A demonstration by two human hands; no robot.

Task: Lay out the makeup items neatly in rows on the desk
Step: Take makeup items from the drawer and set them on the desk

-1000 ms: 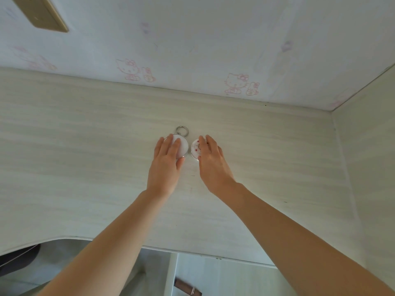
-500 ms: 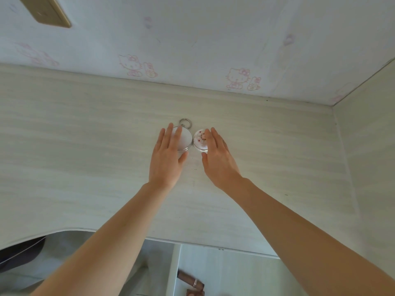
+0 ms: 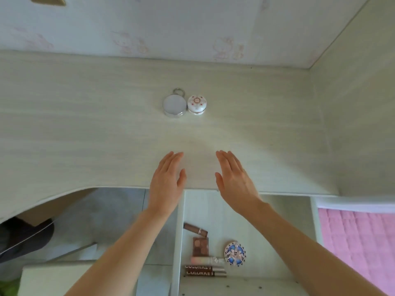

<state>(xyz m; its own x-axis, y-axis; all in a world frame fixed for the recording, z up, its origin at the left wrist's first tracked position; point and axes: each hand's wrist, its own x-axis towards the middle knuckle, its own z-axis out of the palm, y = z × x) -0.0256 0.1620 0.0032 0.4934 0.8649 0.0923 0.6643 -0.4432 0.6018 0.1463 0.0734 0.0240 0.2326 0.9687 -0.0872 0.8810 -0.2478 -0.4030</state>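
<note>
below desk (image 3: 85,135), two brown tubes (image 3: 205,270) read "colorkey".

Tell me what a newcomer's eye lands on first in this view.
Two round compacts sit side by side, alone near the middle of the pale desk: a plain white compact with a metal ring, and a flower-patterned compact to its right. Nearer, the left hand and right hand hover open over the desk's front edge. Below, more makeup waits on a shelf, including a bright blue-patterned compact.
</note>
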